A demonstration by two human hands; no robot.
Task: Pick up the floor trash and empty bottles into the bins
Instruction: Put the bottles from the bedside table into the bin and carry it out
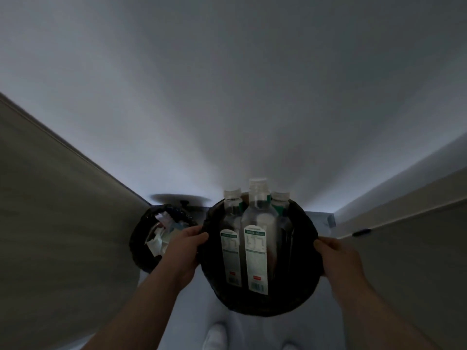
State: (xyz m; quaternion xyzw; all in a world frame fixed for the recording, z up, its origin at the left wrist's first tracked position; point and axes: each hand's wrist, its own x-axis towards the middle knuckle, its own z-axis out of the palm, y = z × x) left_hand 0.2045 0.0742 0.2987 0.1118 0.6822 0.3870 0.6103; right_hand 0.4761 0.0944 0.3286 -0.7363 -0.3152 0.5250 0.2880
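— Inside the round black bin [262, 305], what's standing?
— Three clear plastic bottles [256, 223], white caps, green-white labels. The print is blurring out, unreadable; red mark and barcode low down.
— Hands?
— Left hand [188, 245] is gripping its left rim, right hand [336, 258] is gripping its right rim. Left of it, a second black bin [137, 245] is holding crumpled white trash [157, 242].

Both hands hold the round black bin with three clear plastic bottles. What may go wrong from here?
The three clear plastic bottles stick out past the rim of the round black bin; a tilt might spill them. The left hand and right hand grip only the rim, which may slip. The second black bin of pale trash stands close and might get knocked.
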